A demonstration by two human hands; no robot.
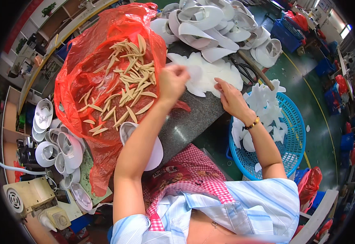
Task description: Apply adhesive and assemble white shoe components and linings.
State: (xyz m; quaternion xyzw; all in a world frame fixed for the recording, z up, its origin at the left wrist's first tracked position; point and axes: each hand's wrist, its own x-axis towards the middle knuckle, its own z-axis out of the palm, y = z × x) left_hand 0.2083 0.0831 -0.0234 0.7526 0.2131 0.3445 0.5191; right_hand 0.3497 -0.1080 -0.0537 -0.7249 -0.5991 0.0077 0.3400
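Note:
My left hand (172, 83) is raised over the dark table, its fingers pinched on a thin white piece (194, 73) that motion smears. Beneath and beside it lies a loose stack of white cut-out sheets (216, 69) with lobed edges. At the near right edge of that stack, my right hand (234, 99) has its fingers stretched out, touching or just above the sheets. Close to my left forearm, a white curved shoe upper (155, 154) rests at the table's near edge, partly hidden by the arm.
A red plastic bag (80, 81) spreads open at left with many beige crescent-shaped pieces (130, 81). White shoe uppers (201, 20) are heaped behind the sheets, near a wooden handle (256, 70). A blue basket (299, 130) holds white scraps. More uppers (69, 150) and a beige machine (29, 195) stand left.

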